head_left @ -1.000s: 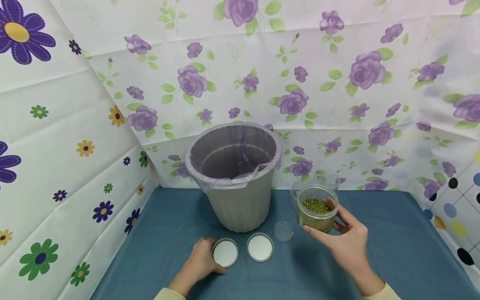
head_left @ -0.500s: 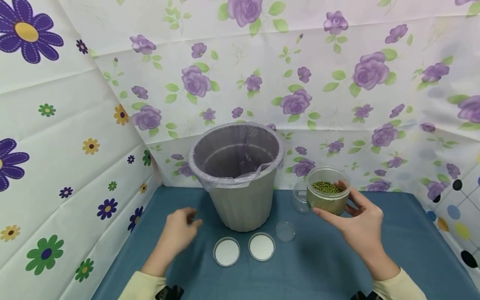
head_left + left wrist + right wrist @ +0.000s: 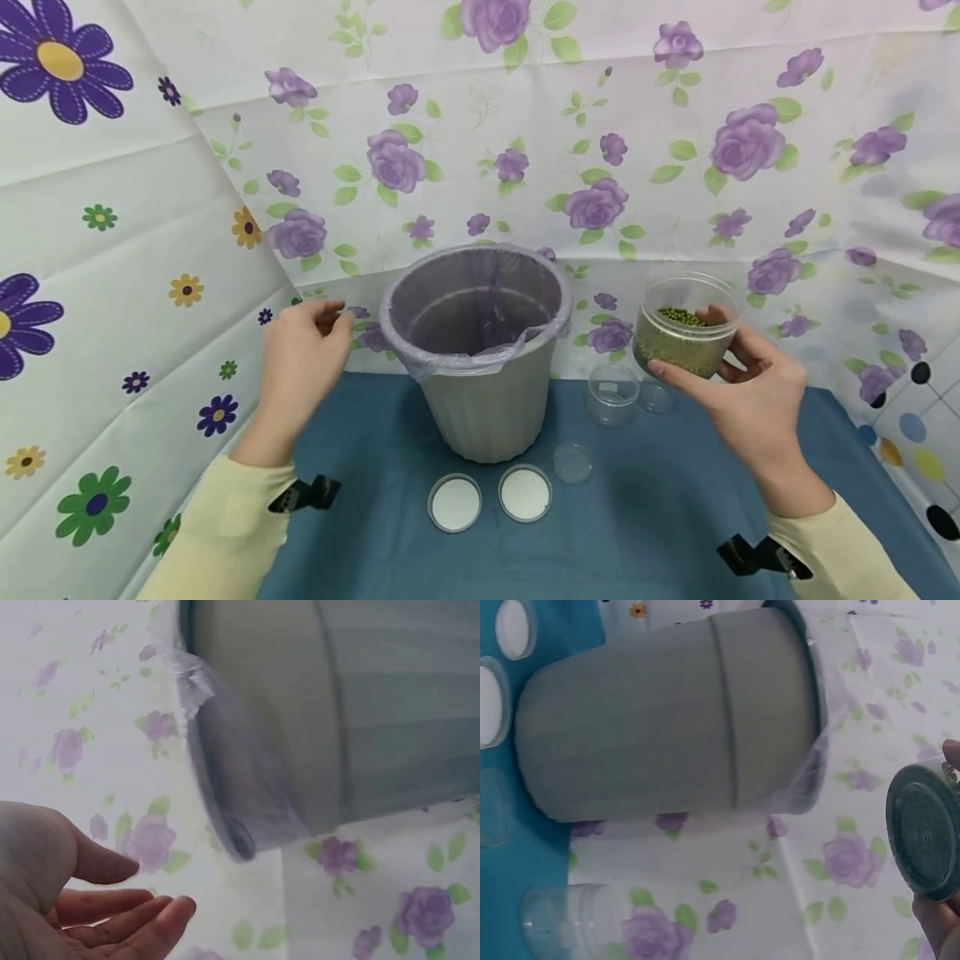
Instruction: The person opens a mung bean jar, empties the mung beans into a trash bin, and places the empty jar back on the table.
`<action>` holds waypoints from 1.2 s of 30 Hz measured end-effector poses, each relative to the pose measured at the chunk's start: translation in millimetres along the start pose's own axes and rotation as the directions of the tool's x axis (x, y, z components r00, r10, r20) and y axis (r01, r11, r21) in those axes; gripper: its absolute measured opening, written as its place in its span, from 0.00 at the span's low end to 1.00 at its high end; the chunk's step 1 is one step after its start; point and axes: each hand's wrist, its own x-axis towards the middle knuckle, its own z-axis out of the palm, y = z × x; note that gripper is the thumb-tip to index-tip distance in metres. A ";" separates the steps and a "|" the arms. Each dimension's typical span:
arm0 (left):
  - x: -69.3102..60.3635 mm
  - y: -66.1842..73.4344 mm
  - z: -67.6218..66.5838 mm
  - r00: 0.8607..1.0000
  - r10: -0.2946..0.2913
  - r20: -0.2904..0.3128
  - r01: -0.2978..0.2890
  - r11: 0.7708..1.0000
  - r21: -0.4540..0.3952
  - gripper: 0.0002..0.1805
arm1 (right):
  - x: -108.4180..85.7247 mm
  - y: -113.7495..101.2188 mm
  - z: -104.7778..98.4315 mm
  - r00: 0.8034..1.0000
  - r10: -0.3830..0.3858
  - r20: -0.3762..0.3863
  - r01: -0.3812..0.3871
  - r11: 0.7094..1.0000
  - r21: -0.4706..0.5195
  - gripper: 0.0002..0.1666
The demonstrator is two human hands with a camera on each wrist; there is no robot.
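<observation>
My right hand grips a clear plastic jar partly filled with small green beans. The jar is held in the air, lidless and tilted slightly, right of the bin's rim; its underside shows in the right wrist view. A grey trash bin with a translucent purplish liner folded over its rim stands at the table's back. To the left of that rim hovers my left hand, holding nothing, its fingers loosely bent. In the left wrist view, the fingertips are apart from the bin.
Two round white-topped lids or shallow containers lie in front of the bin. Beside them is a clear disc. A clear jar and another clear round piece stand right of the bin on the blue tablecloth.
My left hand has let go of the left white-topped piece and risen to the bin's left side. The right hand has lifted the bean jar up and to the right.
</observation>
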 end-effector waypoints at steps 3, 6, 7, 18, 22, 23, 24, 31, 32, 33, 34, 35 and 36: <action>14.0 10.3 3.5 0.999 -0.004 0.040 0.004 1.000 -0.009 0.20 | 5.1 -4.7 1.1 1.000 0.007 -0.005 -0.007 1.000 0.009 0.36; 24.7 16.6 9.4 0.996 -0.016 0.090 0.017 1.000 -0.008 0.21 | 7.9 -8.1 3.2 1.000 0.019 -0.002 -0.019 1.000 0.011 0.36; 27.4 17.9 12.0 0.994 -0.019 0.104 0.020 1.000 -0.003 0.22 | 8.3 -8.7 3.6 1.000 0.022 0.001 -0.022 1.000 0.011 0.36; 40.6 19.9 28.0 0.985 -0.055 0.163 0.050 0.998 0.040 0.15 | 15.2 -8.3 5.3 1.000 0.012 0.010 -0.011 1.000 -0.009 0.39; 44.1 17.9 28.0 0.979 -0.064 0.196 0.051 0.996 0.071 0.13 | 20.9 -9.2 6.8 1.000 -0.001 0.016 0.001 1.000 -0.014 0.39; 45.0 17.2 27.3 0.976 -0.065 0.208 0.050 0.996 0.079 0.13 | 22.6 -10.0 7.3 1.000 -0.004 0.017 0.004 1.000 -0.014 0.39; 46.1 16.7 27.0 0.973 -0.073 0.219 0.054 0.995 0.089 0.13 | 24.2 -10.9 7.7 1.000 -0.009 0.017 0.009 1.000 -0.013 0.39; 53.8 13.9 26.2 0.953 -0.098 0.285 0.065 0.990 0.123 0.13 | 32.5 -15.9 10.4 0.999 -0.027 0.026 0.028 0.998 -0.055 0.36; 55.2 13.6 26.0 0.949 -0.102 0.299 0.068 0.990 0.122 0.13 | 33.6 -16.1 10.6 0.999 -0.026 0.030 0.028 0.998 -0.061 0.34; 56.8 13.3 25.7 0.944 -0.101 0.314 0.064 0.990 0.126 0.13 | 35.0 -16.0 10.8 0.999 -0.026 0.033 0.028 0.997 -0.065 0.34; 58.3 13.2 25.3 0.939 -0.102 0.327 0.062 0.990 0.130 0.13 | 36.4 -16.0 11.1 0.999 -0.026 0.037 0.028 0.997 -0.068 0.33; 60.2 13.2 25.2 0.935 -0.109 0.339 0.067 0.989 0.132 0.13 | 37.9 -15.5 11.6 0.999 -0.022 0.042 0.024 0.998 -0.065 0.32; 61.9 13.4 25.2 0.929 -0.117 0.352 0.073 0.988 0.135 0.12 | 39.4 -14.9 12.1 0.999 -0.018 0.047 0.021 0.998 -0.064 0.31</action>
